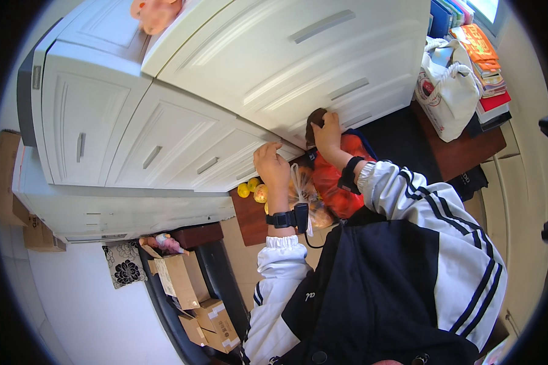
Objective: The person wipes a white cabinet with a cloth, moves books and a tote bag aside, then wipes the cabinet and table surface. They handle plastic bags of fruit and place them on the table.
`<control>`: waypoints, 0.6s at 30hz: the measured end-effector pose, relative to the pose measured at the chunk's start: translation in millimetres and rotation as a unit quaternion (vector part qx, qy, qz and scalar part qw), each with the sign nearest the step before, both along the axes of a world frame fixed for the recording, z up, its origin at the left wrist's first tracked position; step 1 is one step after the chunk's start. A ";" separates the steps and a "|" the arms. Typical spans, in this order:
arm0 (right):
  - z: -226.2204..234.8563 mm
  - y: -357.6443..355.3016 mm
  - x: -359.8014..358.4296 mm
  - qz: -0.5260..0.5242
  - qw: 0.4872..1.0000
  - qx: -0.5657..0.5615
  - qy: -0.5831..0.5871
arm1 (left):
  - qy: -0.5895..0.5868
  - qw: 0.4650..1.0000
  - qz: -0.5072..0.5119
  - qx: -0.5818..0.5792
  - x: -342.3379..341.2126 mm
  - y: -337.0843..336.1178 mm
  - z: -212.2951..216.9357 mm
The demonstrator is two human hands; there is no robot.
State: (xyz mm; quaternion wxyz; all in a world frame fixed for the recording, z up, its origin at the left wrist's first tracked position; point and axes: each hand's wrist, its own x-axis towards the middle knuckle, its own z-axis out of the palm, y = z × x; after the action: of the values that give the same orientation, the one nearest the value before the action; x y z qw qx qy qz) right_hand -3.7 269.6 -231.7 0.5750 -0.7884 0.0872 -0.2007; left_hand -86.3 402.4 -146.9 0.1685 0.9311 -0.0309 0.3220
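Observation:
My right hand grips a dark brown, rounded thing in front of the white drawers; its exact kind I cannot make out. A red bag lies under my right wrist. My left hand is raised before the lower drawers, slightly bent, with nothing visible in it. Beside its wrist stands a clear plastic bag with orange-coloured contents, its handles pointing up. Yellow-green fruits and a reddish apple-like fruit sit on the brown wooden surface.
At the right, a white tote bag leans by stacked books and an orange package. Lower left, cardboard boxes and a doll rest on a black sofa near a floral cushion. A pink toy lies on top of the cabinet.

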 end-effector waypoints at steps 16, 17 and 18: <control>48.1 71.8 -15.2 0.104 0.989 0.102 0.022 | 0.029 0.980 0.046 -0.191 -31.7 25.3 -4.5; 59.6 71.5 -11.5 0.113 0.988 0.108 -0.017 | 0.025 0.974 0.038 -0.221 -30.1 23.6 -4.1; 72.3 73.8 -7.9 0.112 0.987 0.119 0.007 | 0.009 0.975 0.033 -0.218 -29.1 21.8 -3.3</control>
State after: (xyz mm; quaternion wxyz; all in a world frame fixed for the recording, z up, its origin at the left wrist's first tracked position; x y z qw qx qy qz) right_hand -11.6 343.4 -159.3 0.6828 -0.7206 0.0252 -0.1175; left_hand -115.3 424.1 -150.2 0.3567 0.8753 0.0719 0.3184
